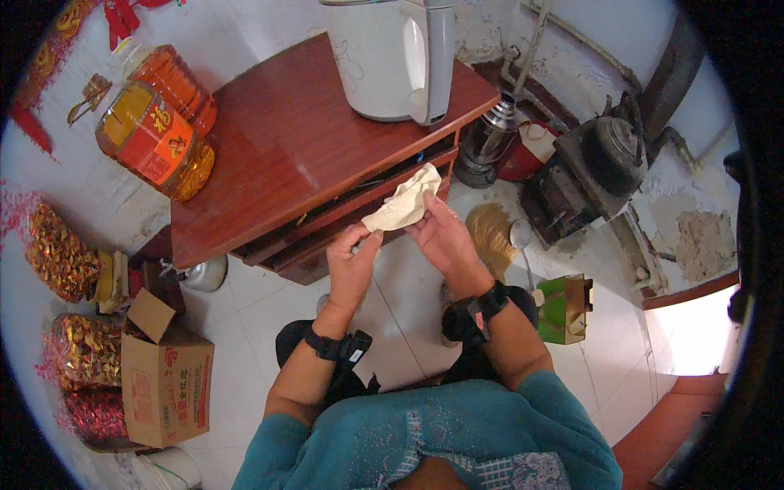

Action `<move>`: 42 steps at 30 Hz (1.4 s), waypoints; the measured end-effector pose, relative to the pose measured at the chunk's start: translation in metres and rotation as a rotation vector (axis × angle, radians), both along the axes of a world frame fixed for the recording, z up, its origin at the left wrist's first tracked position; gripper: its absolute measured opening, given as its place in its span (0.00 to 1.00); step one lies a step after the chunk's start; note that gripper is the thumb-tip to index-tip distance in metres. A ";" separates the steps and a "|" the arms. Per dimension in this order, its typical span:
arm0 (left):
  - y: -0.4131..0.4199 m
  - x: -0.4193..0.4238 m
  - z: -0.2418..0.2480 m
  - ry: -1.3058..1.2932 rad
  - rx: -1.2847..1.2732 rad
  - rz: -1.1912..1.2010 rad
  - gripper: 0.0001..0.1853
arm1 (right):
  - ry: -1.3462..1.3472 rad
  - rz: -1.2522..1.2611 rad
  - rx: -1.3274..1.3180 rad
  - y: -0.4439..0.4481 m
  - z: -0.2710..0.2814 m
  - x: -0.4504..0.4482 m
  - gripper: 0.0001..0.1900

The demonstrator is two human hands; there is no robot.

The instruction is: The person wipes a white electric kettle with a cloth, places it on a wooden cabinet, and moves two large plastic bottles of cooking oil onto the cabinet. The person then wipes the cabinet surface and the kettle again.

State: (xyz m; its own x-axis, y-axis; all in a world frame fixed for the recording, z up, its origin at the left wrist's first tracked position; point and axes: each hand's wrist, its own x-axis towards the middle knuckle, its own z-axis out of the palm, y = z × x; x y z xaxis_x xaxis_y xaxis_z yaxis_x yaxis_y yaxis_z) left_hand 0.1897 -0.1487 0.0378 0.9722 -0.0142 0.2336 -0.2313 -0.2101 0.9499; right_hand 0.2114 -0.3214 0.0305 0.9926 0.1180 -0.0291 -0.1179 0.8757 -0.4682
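Note:
A crumpled cream-coloured paper sheet or thin cloth (403, 202) is stretched between both hands, above the floor and in front of the dark red wooden cabinet (269, 141). My left hand (354, 260) pinches its lower left end between thumb and fingers. At the right side, my right hand (444, 236) holds the piece with the thumb on top and the fingers underneath. Behind the piece, the cabinet's top drawer (343, 205) stands partly pulled out; little of what is inside shows. Each wrist wears a black strap with a small device.
A white kitchen appliance (380, 61) and large cooking-oil bottles (153, 135) stand on the cabinet. To the right are a metal thermos (487, 141), a stove with a dark kettle (597, 153), a broom (493, 236) and a green box (560, 309). A cardboard box (165, 386) sits at left.

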 end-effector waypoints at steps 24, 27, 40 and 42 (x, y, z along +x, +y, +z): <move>0.001 -0.002 0.006 0.429 -0.263 -0.206 0.08 | 0.066 0.053 -0.485 -0.009 -0.003 -0.001 0.15; 0.001 -0.001 0.005 0.365 -0.266 -0.109 0.09 | -0.054 -0.408 -0.770 -0.006 0.004 -0.004 0.15; 0.011 -0.002 0.017 0.256 -0.212 -0.162 0.08 | -0.477 -0.002 -1.126 0.009 0.013 -0.025 0.17; 0.011 0.000 0.018 0.145 -0.178 -0.163 0.08 | -0.434 -0.024 -1.092 0.006 0.010 -0.023 0.17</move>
